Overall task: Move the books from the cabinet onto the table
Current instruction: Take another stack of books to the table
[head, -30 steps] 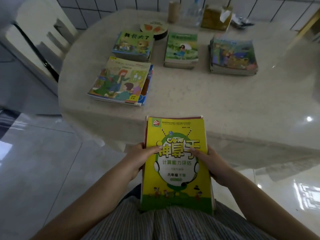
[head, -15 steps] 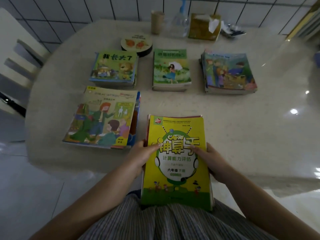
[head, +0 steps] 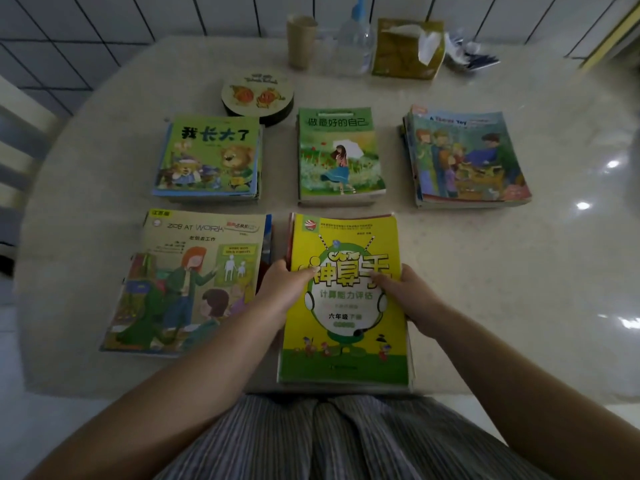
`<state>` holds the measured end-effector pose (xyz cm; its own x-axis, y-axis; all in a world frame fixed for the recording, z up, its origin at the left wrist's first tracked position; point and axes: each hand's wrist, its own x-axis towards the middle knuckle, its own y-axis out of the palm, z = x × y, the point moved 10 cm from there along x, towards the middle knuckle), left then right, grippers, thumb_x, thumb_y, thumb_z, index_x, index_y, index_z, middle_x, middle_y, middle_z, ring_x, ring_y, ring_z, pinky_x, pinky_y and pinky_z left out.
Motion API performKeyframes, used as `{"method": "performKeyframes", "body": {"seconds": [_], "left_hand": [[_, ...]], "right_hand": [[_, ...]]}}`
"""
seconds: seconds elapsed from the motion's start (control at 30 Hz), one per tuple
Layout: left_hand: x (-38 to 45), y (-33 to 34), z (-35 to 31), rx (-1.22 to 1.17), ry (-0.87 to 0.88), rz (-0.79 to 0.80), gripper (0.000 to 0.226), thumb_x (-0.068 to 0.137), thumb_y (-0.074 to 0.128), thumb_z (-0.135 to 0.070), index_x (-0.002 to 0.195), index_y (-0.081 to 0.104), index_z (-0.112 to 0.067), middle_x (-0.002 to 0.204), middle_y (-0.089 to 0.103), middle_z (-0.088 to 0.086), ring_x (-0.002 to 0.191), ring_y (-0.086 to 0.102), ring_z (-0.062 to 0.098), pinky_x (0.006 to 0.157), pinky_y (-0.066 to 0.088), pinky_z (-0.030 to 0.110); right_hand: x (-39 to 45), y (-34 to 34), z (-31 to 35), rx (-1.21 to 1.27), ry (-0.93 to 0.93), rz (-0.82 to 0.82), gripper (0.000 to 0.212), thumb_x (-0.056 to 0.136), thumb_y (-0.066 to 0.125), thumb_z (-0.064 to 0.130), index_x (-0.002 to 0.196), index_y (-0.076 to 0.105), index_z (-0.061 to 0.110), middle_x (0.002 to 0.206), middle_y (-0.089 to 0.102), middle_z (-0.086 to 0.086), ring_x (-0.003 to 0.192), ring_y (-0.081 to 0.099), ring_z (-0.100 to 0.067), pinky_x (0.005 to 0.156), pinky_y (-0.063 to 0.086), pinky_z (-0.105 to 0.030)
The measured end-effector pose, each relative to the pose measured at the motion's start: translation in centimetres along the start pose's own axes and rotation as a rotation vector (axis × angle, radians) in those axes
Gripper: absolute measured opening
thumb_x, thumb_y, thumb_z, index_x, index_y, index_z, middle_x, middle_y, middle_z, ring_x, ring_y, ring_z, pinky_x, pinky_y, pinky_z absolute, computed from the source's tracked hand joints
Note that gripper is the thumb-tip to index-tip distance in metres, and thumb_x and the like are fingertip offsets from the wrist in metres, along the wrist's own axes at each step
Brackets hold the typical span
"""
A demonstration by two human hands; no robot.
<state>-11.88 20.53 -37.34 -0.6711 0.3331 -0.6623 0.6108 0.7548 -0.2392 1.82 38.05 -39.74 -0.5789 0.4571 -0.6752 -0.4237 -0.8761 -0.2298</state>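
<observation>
A stack of books topped by a yellow-green workbook [head: 346, 341] lies over the near edge of the round beige table [head: 502, 289]. My left hand [head: 282, 287] grips its left side, thumb on the cover. My right hand [head: 405, 294] holds its right side the same way. Left of it lies the "Zob at Work" stack [head: 183, 282]. Behind stand three more stacks: the bear-cover stack [head: 211, 157], the girl-with-umbrella stack [head: 339, 155] and the blue family-cover stack [head: 464, 157].
A round tin [head: 258, 95] sits behind the bear-cover stack. At the table's far edge stand a brown cup [head: 301, 41], a clear spray bottle [head: 355, 43], a tissue box [head: 408, 50] and some papers [head: 471, 55]. A white chair [head: 14, 140] is at the left.
I have come up to the table and brought the yellow-green stack forward from in front of my body down onto the table's near edge, both hands still on it.
</observation>
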Motion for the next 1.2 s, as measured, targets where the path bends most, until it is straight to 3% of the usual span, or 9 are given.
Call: {"method": "performKeyframes", "body": {"seconds": [0.17,0.33,0.53,0.7,0.8,0.83,0.93,1.03,1.2], "left_hand": [[0.0,0.3,-0.1,0.003,0.001,-0.054,0.028,0.089,0.061,-0.029,0.11,0.049,-0.016,0.099,0.054,-0.002,0.082,0.051,0.012,0.069,0.04,0.029],[-0.1,0.3,-0.1,0.04,-0.021,-0.112,0.039,0.087,0.063,-0.029,0.12,0.051,-0.011,0.116,0.059,0.007,0.1,0.055,0.022,0.083,0.044,0.035],[-1.2,0.6,-0.3,0.193,-0.02,-0.186,0.07,0.071,0.062,-0.048,0.131,0.043,-0.017,0.134,0.045,0.011,0.121,0.046,0.033,0.101,0.041,0.053],[-4.8,0.3,-2.9,0.142,0.158,-0.305,0.074,0.085,0.063,-0.037,0.147,0.026,-0.025,0.15,0.029,0.001,0.138,0.032,0.024,0.109,0.036,0.046],[-8.3,-0.2,-4.6,-0.003,0.362,-0.393,0.031,0.092,0.058,-0.017,0.121,0.051,-0.025,0.111,0.056,-0.017,0.1,0.052,-0.02,0.085,0.038,0.001],[-9.4,-0.6,-4.1,-0.059,0.375,-0.428,0.023,0.093,0.056,-0.013,0.114,0.054,-0.023,0.101,0.056,-0.022,0.087,0.053,-0.024,0.074,0.039,-0.003],[-12.0,-1.4,-1.1,-0.213,0.333,-0.532,0.021,0.093,0.056,-0.019,0.113,0.057,-0.022,0.102,0.059,-0.02,0.092,0.056,-0.012,0.071,0.043,0.004],[-14.2,-1.7,2.6,-0.343,0.266,-0.601,0.016,0.093,0.056,-0.016,0.106,0.057,-0.024,0.1,0.061,-0.013,0.1,0.06,0.009,0.087,0.046,0.023],[-19.6,-2.4,9.7,-0.526,0.124,-0.769,0.014,0.09,0.059,-0.014,0.099,0.063,-0.023,0.094,0.066,-0.008,0.094,0.062,0.013,0.086,0.048,0.031]], "right_hand": [[1.0,-1.1,0.7,-0.276,-0.021,-0.02,0.051,0.081,0.058,0.056,0.114,0.057,0.018,0.102,0.071,-0.003,0.087,0.07,-0.022,0.076,0.059,-0.044],[1.2,-1.9,2.0,-0.66,-0.038,0.006,0.061,0.079,0.047,0.07,0.107,0.06,0.018,0.095,0.071,-0.003,0.079,0.068,-0.021,0.072,0.059,-0.042],[0.2,-3.5,4.4,-1.057,-0.138,-0.035,0.069,0.086,0.026,0.071,0.108,0.054,0.011,0.106,0.064,-0.011,0.095,0.062,-0.029,0.071,0.046,-0.035],[-1.7,-5.1,6.9,-0.887,-0.312,-0.094,0.059,0.087,0.045,0.062,0.13,0.045,0.021,0.114,0.061,-0.005,0.101,0.06,-0.025,0.076,0.044,-0.034],[-3.2,-4.5,8.6,-0.605,-0.427,-0.015,0.042,0.09,0.053,0.044,0.126,0.05,0.022,0.1,0.059,0.001,0.087,0.058,-0.019,0.073,0.041,-0.03],[-3.7,-3.6,8.9,-0.537,-0.457,0.053,0.034,0.091,0.053,0.039,0.121,0.054,0.023,0.097,0.061,0.001,0.083,0.059,-0.019,0.072,0.044,-0.031],[-5.3,-0.8,8.9,-0.437,-0.507,0.224,0.014,0.092,0.054,0.031,0.105,0.057,0.031,0.089,0.065,0.004,0.076,0.064,-0.014,0.079,0.055,-0.041],[-6.8,2.2,8.3,-0.404,-0.532,0.358,0.013,0.092,0.055,0.027,0.104,0.056,0.031,0.083,0.064,0.007,0.081,0.067,-0.014,0.081,0.056,-0.04],[-10.2,7.8,6.8,-0.492,-0.605,0.524,0.009,0.091,0.057,0.032,0.098,0.056,0.037,0.089,0.065,0.004,0.082,0.068,-0.016,0.082,0.056,-0.044]]}}
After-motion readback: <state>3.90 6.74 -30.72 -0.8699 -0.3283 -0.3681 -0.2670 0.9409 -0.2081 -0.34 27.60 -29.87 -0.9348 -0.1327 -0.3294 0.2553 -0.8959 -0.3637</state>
